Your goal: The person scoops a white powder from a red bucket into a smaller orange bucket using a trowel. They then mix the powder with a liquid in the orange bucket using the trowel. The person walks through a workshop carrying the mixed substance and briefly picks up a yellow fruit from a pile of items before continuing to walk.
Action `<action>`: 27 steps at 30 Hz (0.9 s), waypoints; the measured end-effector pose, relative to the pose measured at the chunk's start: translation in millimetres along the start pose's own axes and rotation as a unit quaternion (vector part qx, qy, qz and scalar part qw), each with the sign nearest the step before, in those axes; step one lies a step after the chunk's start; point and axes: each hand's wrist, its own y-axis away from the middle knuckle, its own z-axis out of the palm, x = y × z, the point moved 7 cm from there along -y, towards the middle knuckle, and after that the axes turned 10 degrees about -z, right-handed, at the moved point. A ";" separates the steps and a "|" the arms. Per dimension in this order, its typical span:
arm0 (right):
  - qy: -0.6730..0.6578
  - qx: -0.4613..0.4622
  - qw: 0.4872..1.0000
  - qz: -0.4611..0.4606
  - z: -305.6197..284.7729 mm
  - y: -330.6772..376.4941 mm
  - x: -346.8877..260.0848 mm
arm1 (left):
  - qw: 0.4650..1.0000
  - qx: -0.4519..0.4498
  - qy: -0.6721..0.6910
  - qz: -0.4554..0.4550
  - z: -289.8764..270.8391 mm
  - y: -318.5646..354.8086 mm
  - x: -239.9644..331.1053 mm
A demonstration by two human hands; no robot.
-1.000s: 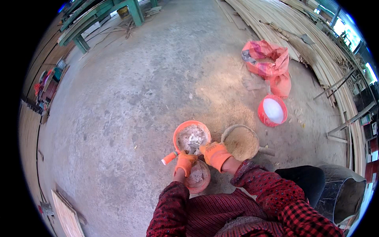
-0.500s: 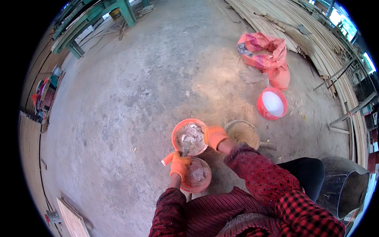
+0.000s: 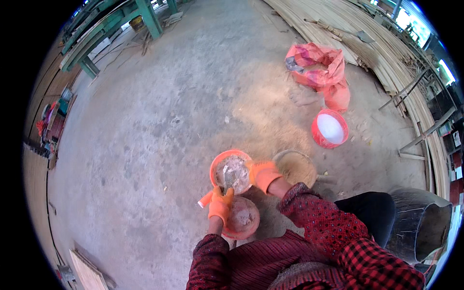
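Observation:
My left hand [image 3: 221, 204], in an orange glove, is closed around a grey flat-bladed scraper [image 3: 228, 181], whose blade reaches into the orange dipper [image 3: 213, 170]. Pale, lumpy paste [image 3: 237, 175] lies in that dipper. Its short orange handle [image 3: 205, 199] sticks out beside my left hand. At the dipper's right rim, my gloved right hand [image 3: 262, 175] is closed on the edge; its fingertips are partly hidden. Just below stands a reddish dipper [image 3: 251, 226] with paste residue inside. Right of my right hand, a grey pan [image 3: 313, 166] holds tan powder.
A red dipper [image 3: 315, 131] of white powder stands to the right, below a crumpled pink sack [image 3: 336, 92]. Long wooden strips [image 3: 319, 31] are stacked at the far right. A dark bucket-like container [image 3: 411, 224] lies by my leg. Green machine frames [image 3: 150, 19] stand far left.
The view has shifted slightly. My left hand and the scraper blade have moved a little within the orange dipper's edge; my right hand stays at its rim.

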 end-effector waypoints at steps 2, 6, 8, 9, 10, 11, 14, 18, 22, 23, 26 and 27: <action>0.010 0.032 0.998 -0.056 3.9 8.5 -27.7 | 0.997 0.014 -0.074 0.015 -0.2 8.6 8.4; -0.017 0.033 0.994 -0.103 11.6 3.9 -63.3 | 0.997 0.024 -0.071 0.012 -8.0 19.4 5.6; 0.051 0.027 0.997 -0.049 21.2 -19.3 -10.3 | 0.987 0.038 -0.138 0.077 1.2 26.4 38.1; 0.082 0.025 0.996 -0.026 15.8 -30.0 9.5 | 0.983 0.039 -0.150 0.095 5.1 25.3 49.4; 0.055 0.022 0.998 -0.021 11.2 -34.7 14.7 | 0.980 0.048 -0.165 0.099 0.1 23.7 46.7; 0.023 -0.011 1.000 0.014 4.6 -36.2 15.1 | 0.978 0.054 -0.178 0.098 -2.1 24.3 38.7; -0.014 -0.075 0.995 0.060 -3.1 -32.5 21.5 | 0.998 0.018 -0.049 0.024 -8.7 3.0 3.2; -0.225 0.068 0.971 0.051 -1.9 -5.1 30.3 | 0.983 -0.045 0.149 -0.101 -9.9 -26.6 -37.9; -0.076 -0.009 0.993 0.086 25.1 2.9 46.4 | 0.968 -0.109 0.203 -0.101 9.1 -14.6 -5.6; -0.072 0.003 0.995 0.067 23.1 0.4 34.2 | 0.977 -0.090 0.172 -0.087 6.8 -21.8 -15.3; -0.034 0.038 0.998 -0.021 7.9 11.1 -1.4 | 0.992 -0.051 0.083 -0.082 2.4 -15.9 -20.7; -0.005 0.010 0.999 -0.038 6.7 17.9 -14.5 | 0.994 -0.047 0.053 -0.079 6.0 -11.0 -12.2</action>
